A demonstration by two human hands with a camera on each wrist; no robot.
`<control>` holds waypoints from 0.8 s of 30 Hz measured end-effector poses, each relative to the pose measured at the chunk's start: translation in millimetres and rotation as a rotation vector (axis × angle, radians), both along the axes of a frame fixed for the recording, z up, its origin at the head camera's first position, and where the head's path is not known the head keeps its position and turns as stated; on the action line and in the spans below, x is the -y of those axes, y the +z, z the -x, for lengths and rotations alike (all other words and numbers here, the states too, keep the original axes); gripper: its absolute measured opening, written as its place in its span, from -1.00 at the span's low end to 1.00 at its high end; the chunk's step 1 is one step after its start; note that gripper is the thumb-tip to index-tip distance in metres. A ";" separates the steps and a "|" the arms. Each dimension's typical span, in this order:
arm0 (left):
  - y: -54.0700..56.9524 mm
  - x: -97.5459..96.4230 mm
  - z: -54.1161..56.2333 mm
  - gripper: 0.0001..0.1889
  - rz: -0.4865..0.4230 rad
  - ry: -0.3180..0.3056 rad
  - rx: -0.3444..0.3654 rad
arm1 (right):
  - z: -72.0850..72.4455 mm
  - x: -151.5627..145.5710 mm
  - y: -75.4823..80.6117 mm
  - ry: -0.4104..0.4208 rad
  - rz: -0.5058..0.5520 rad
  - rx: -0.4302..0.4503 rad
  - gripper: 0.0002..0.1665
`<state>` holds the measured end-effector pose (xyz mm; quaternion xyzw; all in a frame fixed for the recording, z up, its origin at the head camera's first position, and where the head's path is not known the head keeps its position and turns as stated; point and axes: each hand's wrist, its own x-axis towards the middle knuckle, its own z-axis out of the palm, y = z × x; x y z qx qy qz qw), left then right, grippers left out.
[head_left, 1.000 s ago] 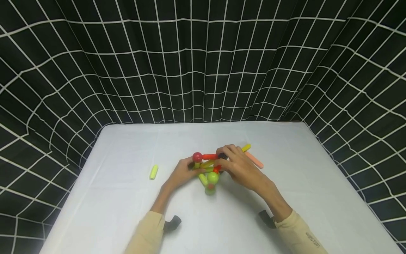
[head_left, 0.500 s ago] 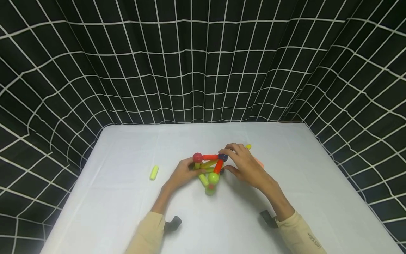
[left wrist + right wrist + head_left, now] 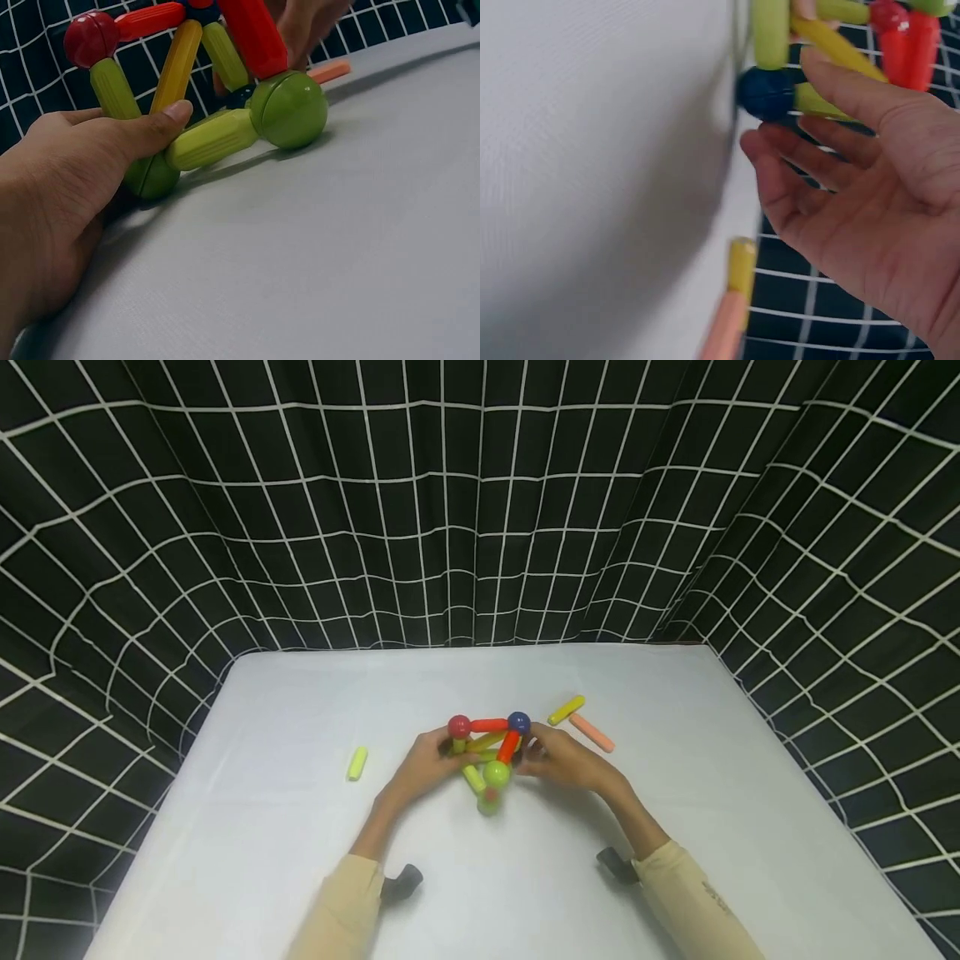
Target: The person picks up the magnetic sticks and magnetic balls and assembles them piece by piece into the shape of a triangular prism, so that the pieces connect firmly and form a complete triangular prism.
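A ball-and-stick toy frame (image 3: 489, 725) stands mid-table, built of red, yellow and green rods with balls at the joints. Its top carries a red ball (image 3: 459, 727), a blue ball (image 3: 518, 722) and a green ball (image 3: 496, 772). My left hand (image 3: 426, 767) grips the left side; in the left wrist view the thumb (image 3: 171, 118) presses across the rods above a low green ball (image 3: 152, 177). Beside the right side is my right hand (image 3: 885, 172), its fingers loosely bent and parted around an upright green rod (image 3: 821, 101), fingertips near the lower dark blue ball (image 3: 766, 94).
Behind my right hand lie a loose yellow rod (image 3: 566, 709) and an orange rod (image 3: 592, 732). Off to the left is a short light-green rod (image 3: 357, 763). A black curtain with a white grid rises behind the white table (image 3: 300, 693).
My right hand has come down from the top blue ball to the frame's right side, uncovering that ball and the loose rods. My left hand keeps its grip.
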<state>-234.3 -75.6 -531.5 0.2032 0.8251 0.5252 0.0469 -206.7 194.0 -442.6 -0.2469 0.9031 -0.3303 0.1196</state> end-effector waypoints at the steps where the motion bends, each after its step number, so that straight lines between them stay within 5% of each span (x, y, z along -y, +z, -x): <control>1: 0.6 1.1 0.1 -0.69 0.003 0.000 0.001 | 4.5 0.9 -4.5 0.018 0.026 0.029 -0.44; 8: 18.3 29.2 -7.8 -0.45 0.113 0.015 0.004 | 19.9 4.0 -17.2 0.063 0.092 0.110 -0.40; 10: 29.9 46.5 -11.9 -0.47 0.198 0.084 -0.076 | 20.3 3.8 -16.9 0.046 0.086 0.124 -0.42; 13: 48.0 74.8 -19.7 -0.52 0.402 0.265 -0.203 | 19.4 3.1 -16.6 0.030 0.084 0.130 -0.42; 16: 59.7 99.3 -29.7 -0.48 0.610 0.371 -0.192 | 18.5 2.1 -16.6 0.039 0.083 0.121 -0.41; 20: 65.4 118.1 -42.3 -0.54 0.700 0.271 -0.010 | 18.6 2.0 -16.4 0.057 0.072 0.110 -0.41; 24: 71.8 109.4 -47.7 -0.79 0.628 0.133 -0.032 | 19.7 2.4 -16.9 0.051 0.058 0.109 -0.44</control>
